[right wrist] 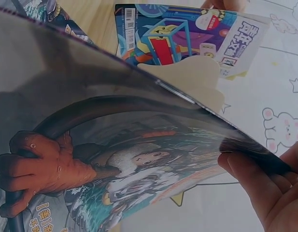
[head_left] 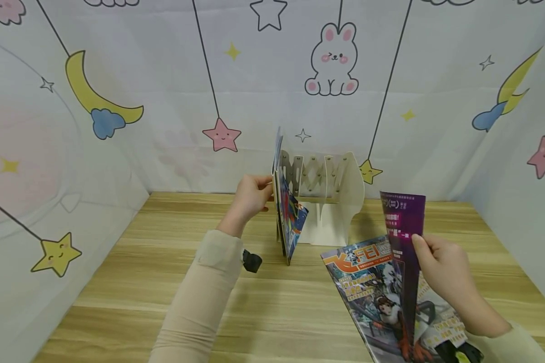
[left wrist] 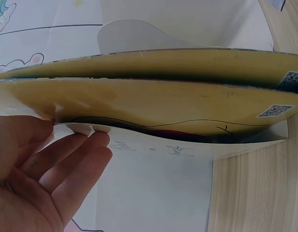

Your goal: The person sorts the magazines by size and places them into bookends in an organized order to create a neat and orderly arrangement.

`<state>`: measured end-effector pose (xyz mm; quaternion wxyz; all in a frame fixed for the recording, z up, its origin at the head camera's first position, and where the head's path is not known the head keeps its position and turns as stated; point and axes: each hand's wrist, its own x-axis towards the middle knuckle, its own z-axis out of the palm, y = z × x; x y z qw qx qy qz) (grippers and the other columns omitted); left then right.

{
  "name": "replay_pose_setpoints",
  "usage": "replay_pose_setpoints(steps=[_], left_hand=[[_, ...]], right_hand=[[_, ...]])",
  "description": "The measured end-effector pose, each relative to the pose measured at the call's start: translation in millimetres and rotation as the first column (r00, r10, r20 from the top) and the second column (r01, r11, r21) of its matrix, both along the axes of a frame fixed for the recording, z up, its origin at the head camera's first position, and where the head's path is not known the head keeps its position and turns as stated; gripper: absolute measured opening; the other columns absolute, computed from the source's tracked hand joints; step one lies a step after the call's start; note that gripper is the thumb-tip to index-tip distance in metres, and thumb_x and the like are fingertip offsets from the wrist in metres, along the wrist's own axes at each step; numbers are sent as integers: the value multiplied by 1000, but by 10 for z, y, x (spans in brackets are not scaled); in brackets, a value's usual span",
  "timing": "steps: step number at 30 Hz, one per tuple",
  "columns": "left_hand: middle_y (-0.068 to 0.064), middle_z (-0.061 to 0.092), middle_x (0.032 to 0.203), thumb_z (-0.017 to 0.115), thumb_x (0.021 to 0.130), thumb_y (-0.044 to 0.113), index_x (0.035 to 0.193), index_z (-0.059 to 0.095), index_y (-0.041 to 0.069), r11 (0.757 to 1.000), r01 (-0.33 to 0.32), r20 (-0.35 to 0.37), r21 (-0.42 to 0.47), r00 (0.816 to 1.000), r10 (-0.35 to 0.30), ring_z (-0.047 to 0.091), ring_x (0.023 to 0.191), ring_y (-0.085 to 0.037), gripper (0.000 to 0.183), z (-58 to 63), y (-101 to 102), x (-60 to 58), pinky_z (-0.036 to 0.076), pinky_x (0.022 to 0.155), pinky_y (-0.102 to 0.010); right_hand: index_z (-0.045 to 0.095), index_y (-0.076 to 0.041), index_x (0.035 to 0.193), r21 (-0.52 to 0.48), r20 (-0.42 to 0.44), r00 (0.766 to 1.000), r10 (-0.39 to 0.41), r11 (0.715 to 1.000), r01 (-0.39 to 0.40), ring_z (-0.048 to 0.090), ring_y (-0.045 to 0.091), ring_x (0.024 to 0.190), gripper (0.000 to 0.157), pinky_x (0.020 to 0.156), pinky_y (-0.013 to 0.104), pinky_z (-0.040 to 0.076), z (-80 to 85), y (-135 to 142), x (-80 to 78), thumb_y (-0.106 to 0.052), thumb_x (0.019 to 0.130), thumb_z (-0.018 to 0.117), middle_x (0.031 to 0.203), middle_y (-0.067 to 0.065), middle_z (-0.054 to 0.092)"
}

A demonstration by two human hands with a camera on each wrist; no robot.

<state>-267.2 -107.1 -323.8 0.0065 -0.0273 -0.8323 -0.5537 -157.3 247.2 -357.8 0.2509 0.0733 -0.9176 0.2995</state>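
My left hand (head_left: 253,196) is at the left side of a cream expandable book rack (head_left: 355,189). In the left wrist view, its thumb and fingers pinch the edge of the rack's white end panel (left wrist: 158,169). Several magazines (head_left: 292,217) stand against that panel, one cover leaning outward; their yellowish pages (left wrist: 153,99) show from the wrist. My right hand (head_left: 445,272) pinches a magazine with a purple cover (head_left: 404,217) by its edge, tilted up. Its other side shows an illustrated figure with a red glove (right wrist: 47,166). Below it is a magazine lettered FEI (head_left: 359,287).
The wood-grain table (head_left: 118,282) spreads in front of the rack. A white cloth backdrop (head_left: 263,75) with stars, moons and a rabbit encloses the back and sides. A small black device (head_left: 252,260) sits at my left wrist.
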Motion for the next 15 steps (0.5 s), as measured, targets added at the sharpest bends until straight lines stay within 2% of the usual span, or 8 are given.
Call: replay_pose_setpoints(steps=[3,7,15], left_hand=[[-12,67,116,50,98,20,132,57,11,1000,-2,-2,-2,1000,2,68,91,-24,35,-5,0,1,57,61,-32],[-11,68,115,51,98,20,131,58,12,1000,-1,-10,-3,1000,1,68,91,-24,34,-17,-1,-5,57,60,-31],[-13,67,117,50,98,19,133,55,10,1000,4,-7,-6,1000,-4,69,92,-26,36,-9,-1,-3,58,61,-32]], right_hand=[[64,-1,74,-3,4,1000,-6,1000,6,19,0,39,33,35,22,19,9,-5,6,-18,98,51,45,-5,29],[69,2,84,-13,-4,1000,-7,1000,7,22,1,39,30,35,22,21,20,-15,18,-17,98,51,45,-5,32],[67,0,78,-28,-25,1000,-14,1000,13,22,-1,39,29,35,22,21,11,-21,18,-16,97,53,45,-5,32]])
